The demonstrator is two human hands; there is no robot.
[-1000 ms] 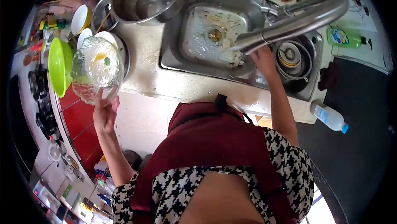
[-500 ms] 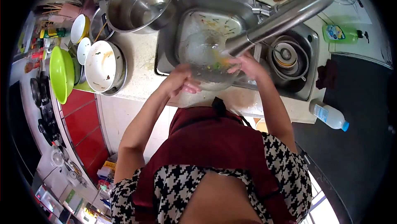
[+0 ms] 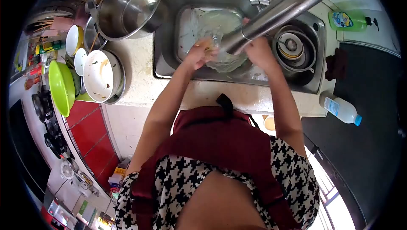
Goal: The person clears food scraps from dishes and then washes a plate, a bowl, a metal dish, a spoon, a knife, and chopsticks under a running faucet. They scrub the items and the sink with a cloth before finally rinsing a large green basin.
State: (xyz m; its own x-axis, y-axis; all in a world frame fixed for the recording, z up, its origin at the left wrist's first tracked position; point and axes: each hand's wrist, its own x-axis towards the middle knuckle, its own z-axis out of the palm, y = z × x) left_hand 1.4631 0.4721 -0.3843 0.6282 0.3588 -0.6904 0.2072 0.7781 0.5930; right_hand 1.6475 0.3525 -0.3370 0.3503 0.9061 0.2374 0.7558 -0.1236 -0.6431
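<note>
A clear, see-through bowl (image 3: 231, 65) is tilted inside the left basin of the steel sink (image 3: 163, 62), under the thick metal faucet (image 3: 292, 7). My left hand (image 3: 201, 54) is closed at the bowl's near left side, its fingers slightly blurred and wet. On the other side my right hand (image 3: 258, 51) grips the bowl's right edge. The faucet spout hides part of that hand and the bowl. Splashing water blurs the bowl's outline.
Stacked bowls and pans (image 3: 292, 56) fill the right basin. Left on the counter stand a large steel pot (image 3: 129, 7), a dirty white bowl (image 3: 101, 76) and a green basin (image 3: 61, 88). A green soap bottle (image 3: 348, 21) and a white bottle (image 3: 341, 109) are at the right.
Both hands and the clear bowl have moved forward, from above the counter's front edge into the left basin. The bowl has tipped, and the colourful food scraps in it no longer show.
</note>
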